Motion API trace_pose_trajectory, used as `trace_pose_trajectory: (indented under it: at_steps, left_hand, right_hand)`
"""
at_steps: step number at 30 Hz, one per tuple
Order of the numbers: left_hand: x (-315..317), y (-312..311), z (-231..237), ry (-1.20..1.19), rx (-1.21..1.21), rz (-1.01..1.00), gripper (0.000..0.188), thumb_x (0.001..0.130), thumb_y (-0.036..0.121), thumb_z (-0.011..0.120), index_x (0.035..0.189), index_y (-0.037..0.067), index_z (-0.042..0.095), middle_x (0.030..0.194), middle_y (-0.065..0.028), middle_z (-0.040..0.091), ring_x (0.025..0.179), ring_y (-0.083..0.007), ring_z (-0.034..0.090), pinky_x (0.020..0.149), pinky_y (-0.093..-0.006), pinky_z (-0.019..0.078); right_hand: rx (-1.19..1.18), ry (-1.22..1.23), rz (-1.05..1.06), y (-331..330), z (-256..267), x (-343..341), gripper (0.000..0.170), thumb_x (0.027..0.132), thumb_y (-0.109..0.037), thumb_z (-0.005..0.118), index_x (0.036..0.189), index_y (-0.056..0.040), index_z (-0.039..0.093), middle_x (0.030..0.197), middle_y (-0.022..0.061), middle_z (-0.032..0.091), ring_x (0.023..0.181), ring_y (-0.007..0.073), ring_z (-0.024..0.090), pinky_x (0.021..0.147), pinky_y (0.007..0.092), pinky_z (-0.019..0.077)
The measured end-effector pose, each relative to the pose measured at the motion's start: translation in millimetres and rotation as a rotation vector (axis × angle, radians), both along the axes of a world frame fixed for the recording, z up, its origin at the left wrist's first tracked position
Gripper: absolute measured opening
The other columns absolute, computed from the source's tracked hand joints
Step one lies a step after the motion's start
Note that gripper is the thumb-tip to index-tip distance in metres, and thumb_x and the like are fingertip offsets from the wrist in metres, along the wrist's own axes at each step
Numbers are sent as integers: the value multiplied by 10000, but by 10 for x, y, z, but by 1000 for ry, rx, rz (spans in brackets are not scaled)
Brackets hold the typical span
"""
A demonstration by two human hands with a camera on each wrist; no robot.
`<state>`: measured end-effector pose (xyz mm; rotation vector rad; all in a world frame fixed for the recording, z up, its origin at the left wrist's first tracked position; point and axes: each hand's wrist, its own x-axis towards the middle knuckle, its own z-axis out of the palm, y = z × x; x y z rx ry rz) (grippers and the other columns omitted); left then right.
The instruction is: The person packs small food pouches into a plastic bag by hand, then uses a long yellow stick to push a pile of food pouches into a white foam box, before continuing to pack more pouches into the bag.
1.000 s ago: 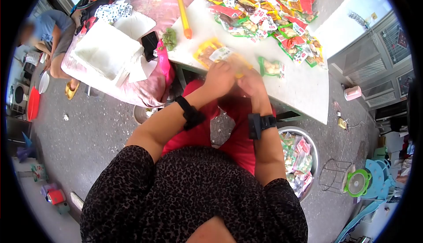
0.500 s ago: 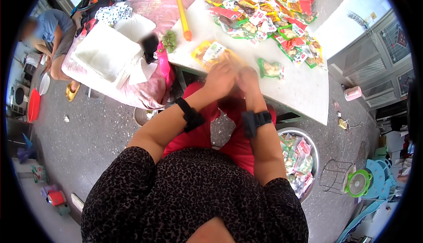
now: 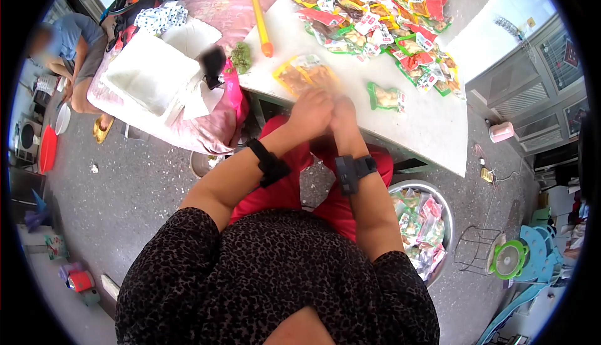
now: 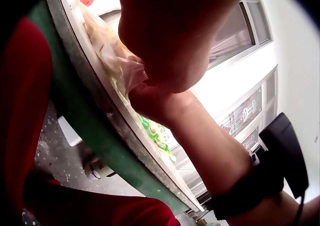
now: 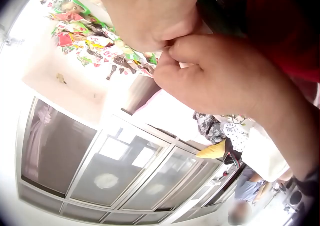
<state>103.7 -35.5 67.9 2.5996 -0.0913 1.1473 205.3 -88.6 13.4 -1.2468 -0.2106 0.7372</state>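
A clear, yellow-edged food packet (image 3: pixel 305 75) lies over the table's near edge, its near end gathered at the hands. My left hand (image 3: pixel 312 112) pinches that end, fingers curled. Pressed right beside it, my right hand (image 3: pixel 343 117) also pinches the gathered plastic. In the left wrist view the crumpled see-through bag (image 4: pixel 125 71) runs into the right hand's fingertips (image 4: pixel 142 93). Thumb and forefinger of the left hand (image 5: pixel 215 73) meet the right hand in the right wrist view; the plastic is hidden there. A green-edged packet (image 3: pixel 385 97) lies to the right.
Many colourful packets (image 3: pixel 375 20) are heaped at the table's back, by a white bin (image 3: pixel 466 1). A yellow stick (image 3: pixel 260 20) and a green bunch (image 3: pixel 240 57) lie left. A metal basin (image 3: pixel 446 220) of packets stands on the floor at right. Another person (image 3: pixel 78 38) sits far left.
My right hand and forearm have shifted left, closer against the left hand. The packet has turned, so its white label shows less. The left hand stays nearly in place.
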Motion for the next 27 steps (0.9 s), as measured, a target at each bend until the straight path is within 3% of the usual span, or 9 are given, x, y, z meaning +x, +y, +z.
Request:
trace_pose_trajectory:
  at_steps: [3, 5, 7, 9, 15, 17, 19, 20, 27]
  left_hand:
    - [-60, 33, -8, 0, 11, -23, 215, 597, 90, 565, 804, 40, 541, 878, -108, 525, 903, -287, 482, 809, -373, 368]
    - [-197, 9, 59, 42, -26, -21, 326, 585, 118, 595, 901, 60, 539, 952, -114, 506, 957, -293, 458, 839, -395, 350]
    - [-274, 31, 28, 87, -1, 19, 413, 576, 141, 616, 976, 87, 531, 1016, -117, 483, 1002, -298, 433, 862, -416, 334]
    - [-290, 73, -113, 133, 87, 104, 473, 571, 159, 626, 1030, 121, 517, 1072, -115, 457, 1038, -302, 409, 877, -436, 319]
    - [-134, 186, -178, 103, 176, 99, 435, 576, 148, 588, 1008, 123, 538, 1026, -113, 496, 1039, -309, 420, 883, -449, 310]
    - [-64, 289, -177, -2, 166, -78, 296, 583, 125, 547, 874, 78, 577, 1016, -115, 511, 1041, -303, 424, 871, -452, 325]
    - [-69, 322, -165, -75, 138, -92, 96, 552, 131, 552, 608, 54, 532, 1001, -111, 521, 1016, -294, 435, 863, -447, 335]
    - [-110, 324, -77, -39, 170, -63, 141, 585, 119, 552, 710, 55, 537, 961, -120, 491, 1032, -303, 418, 858, -442, 343]
    - [-137, 431, 418, -157, -113, -132, 101, 652, 50, 545, 743, 39, 504, 935, -101, 512, 934, -309, 473, 814, -379, 379]
  right_hand:
    - [185, 200, 7, -50, 40, 37, 86, 750, 17, 365, 723, -8, 442, 746, 73, 471, 644, 166, 481, 528, 304, 430]
    - [214, -254, 180, -192, -247, 232, 106, 758, -65, 429, 763, -13, 522, 789, 93, 531, 721, 200, 516, 606, 309, 438]
    - [273, -399, 217, -283, -205, 189, 102, 759, -72, 462, 811, -9, 524, 802, 106, 547, 741, 218, 537, 621, 313, 445]
    - [322, -249, 136, -361, -177, 125, 112, 752, -23, 469, 862, -3, 464, 792, 110, 529, 717, 219, 543, 588, 313, 452]
    - [177, -2, -34, -542, 14, 99, 268, 739, -45, 529, 982, -34, 417, 803, 93, 536, 712, 196, 554, 572, 270, 446]
    - [173, 116, -46, -667, 386, -12, 307, 734, -68, 551, 1010, -42, 419, 808, 78, 540, 705, 171, 554, 552, 242, 435]
    - [27, 63, -101, -664, 414, 24, 313, 737, -79, 553, 1023, -47, 430, 802, 63, 538, 684, 151, 551, 522, 230, 424]
    - [9, 30, -96, -684, 447, 24, 317, 736, -81, 557, 1025, -47, 430, 796, 59, 535, 677, 148, 543, 521, 230, 419]
    - [-66, -213, -106, -749, 755, 42, 203, 776, -85, 530, 967, -85, 460, 841, 37, 535, 737, 123, 538, 571, 225, 419]
